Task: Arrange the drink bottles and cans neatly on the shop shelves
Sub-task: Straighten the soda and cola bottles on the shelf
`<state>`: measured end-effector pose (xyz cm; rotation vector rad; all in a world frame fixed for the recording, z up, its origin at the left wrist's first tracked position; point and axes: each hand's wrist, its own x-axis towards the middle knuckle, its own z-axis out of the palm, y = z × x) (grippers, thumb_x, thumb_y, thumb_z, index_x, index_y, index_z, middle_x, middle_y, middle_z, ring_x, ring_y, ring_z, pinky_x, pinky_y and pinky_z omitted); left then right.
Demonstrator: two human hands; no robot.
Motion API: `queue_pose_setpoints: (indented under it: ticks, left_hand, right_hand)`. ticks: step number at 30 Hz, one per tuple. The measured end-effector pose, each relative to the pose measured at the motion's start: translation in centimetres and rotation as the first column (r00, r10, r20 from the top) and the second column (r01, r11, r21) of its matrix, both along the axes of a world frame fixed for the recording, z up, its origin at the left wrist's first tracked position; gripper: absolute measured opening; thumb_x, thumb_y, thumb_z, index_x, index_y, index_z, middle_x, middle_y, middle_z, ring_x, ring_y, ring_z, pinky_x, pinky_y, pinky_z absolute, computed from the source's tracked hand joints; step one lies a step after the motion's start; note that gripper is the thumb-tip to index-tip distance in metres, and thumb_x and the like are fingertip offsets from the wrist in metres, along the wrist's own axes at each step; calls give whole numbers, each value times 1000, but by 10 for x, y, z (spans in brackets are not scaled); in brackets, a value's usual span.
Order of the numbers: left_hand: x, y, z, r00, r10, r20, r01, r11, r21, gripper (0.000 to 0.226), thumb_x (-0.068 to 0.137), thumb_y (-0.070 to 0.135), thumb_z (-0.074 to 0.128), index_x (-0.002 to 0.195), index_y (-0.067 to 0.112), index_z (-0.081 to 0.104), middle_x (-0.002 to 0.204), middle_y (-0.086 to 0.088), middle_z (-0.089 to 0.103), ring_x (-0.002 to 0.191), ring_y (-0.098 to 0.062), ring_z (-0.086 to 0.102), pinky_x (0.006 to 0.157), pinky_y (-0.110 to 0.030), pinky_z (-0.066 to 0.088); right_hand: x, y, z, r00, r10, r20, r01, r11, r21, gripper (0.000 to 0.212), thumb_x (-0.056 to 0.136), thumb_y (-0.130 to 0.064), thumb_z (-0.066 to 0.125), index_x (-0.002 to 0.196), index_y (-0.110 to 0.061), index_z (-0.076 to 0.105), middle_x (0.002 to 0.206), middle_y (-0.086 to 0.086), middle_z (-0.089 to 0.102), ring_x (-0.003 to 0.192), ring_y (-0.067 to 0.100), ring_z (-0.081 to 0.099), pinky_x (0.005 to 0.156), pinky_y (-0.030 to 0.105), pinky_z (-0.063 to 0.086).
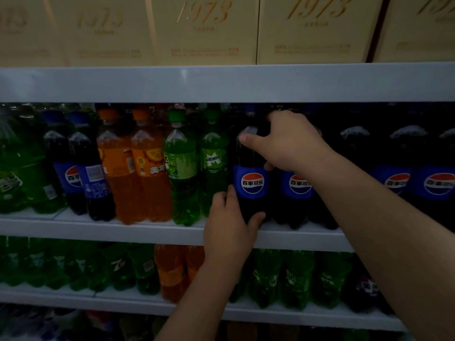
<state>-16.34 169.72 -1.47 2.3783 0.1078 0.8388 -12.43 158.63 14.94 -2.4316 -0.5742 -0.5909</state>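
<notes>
A dark cola bottle with a blue label (250, 185) stands upright at the front of the middle shelf (147, 232). My left hand (229, 222) grips its base from the left and below. My right hand (293, 143) grips its shoulder, thumb across the front and fingers curled behind the neck. A second cola bottle (296, 190) stands right beside it, partly hidden by my right wrist. Two green Mirinda bottles (182, 168) stand just left of my left hand.
Orange bottles (134, 166), more cola bottles (83, 173) and green bottles (22, 166) fill the shelf's left side. Several cola bottles (418, 183) stand at the right. Beige boxes (206, 28) sit above; green and orange bottles (270, 274) line the lower shelf.
</notes>
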Motion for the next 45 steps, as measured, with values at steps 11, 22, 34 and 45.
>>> queue_pose_setpoints:
  ticks: [11, 22, 34, 45]
  left_hand:
    - [-16, 32, 0, 967, 59, 250, -78, 995, 68, 51, 84, 41, 65, 127, 16, 55, 113, 1, 58, 102, -13, 56, 80, -20, 41]
    - [-17, 78, 1, 935, 277, 219, -248, 957, -152, 58, 85, 28, 62, 138, 13, 43, 126, -5, 58, 113, -20, 55, 91, -37, 49]
    - [-4, 81, 1, 901, 376, 217, -350, 925, -150, 70, 80, 36, 73, 138, 12, 42, 121, -5, 50, 107, -19, 53, 77, -24, 38]
    - [-8, 79, -9, 884, 363, 295, -348, 932, -104, 51, 81, 22, 74, 126, 2, 57, 117, -14, 62, 105, -28, 61, 80, -30, 47]
  right_hand:
    - [-34, 29, -48, 830, -50, 556, 29, 999, 46, 25, 90, -33, 54, 103, -12, 58, 104, 6, 54, 74, 23, 58, 52, 30, 45]
    - [7, 106, -16, 1000, 5, 11, -7, 991, 130, 26, 94, -36, 50, 90, -13, 39, 86, 7, 49, 71, 22, 51, 58, 30, 43]
    - [6, 98, 10, 997, 18, -74, -19, 1000, -7, 24, 87, -13, 59, 67, -13, 45, 69, 4, 50, 60, 15, 50, 44, 22, 39]
    - [2, 98, -7, 998, -1, 62, -10, 985, 172, 48, 77, -42, 73, 110, -10, 58, 98, 3, 62, 86, 18, 59, 71, 31, 52]
